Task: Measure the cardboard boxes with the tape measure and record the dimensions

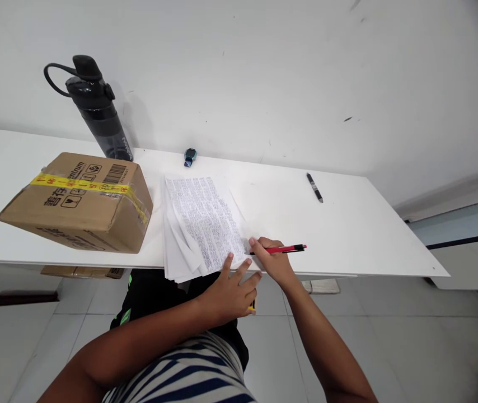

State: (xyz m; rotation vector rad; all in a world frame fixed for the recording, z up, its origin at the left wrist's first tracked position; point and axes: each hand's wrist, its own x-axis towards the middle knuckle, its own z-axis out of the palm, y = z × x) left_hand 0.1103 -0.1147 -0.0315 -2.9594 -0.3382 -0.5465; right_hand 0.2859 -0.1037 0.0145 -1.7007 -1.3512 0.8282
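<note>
A stack of paper sheets (205,218) lies on the white table, its top sheet covered in dense handwriting-like lines. The lower left sheets fan out past the table's front edge. My right hand (273,262) grips a red and black pen (287,248), its tip at the lower right corner of the top sheet. Just left of it, my left hand (233,288) spreads its fingers at the bottom edge of the papers, fingertips on or close to the sheet. A small yellow thing (252,306) shows partly behind my left hand; its kind is hidden.
A taped cardboard box (127,210) stands left of the papers, with a dark water bottle (104,120) behind it. A wristwatch (189,157) lies beyond the sheets. Another black pen (314,187) lies at the right. A wall (243,84) runs along the table's (369,229) back.
</note>
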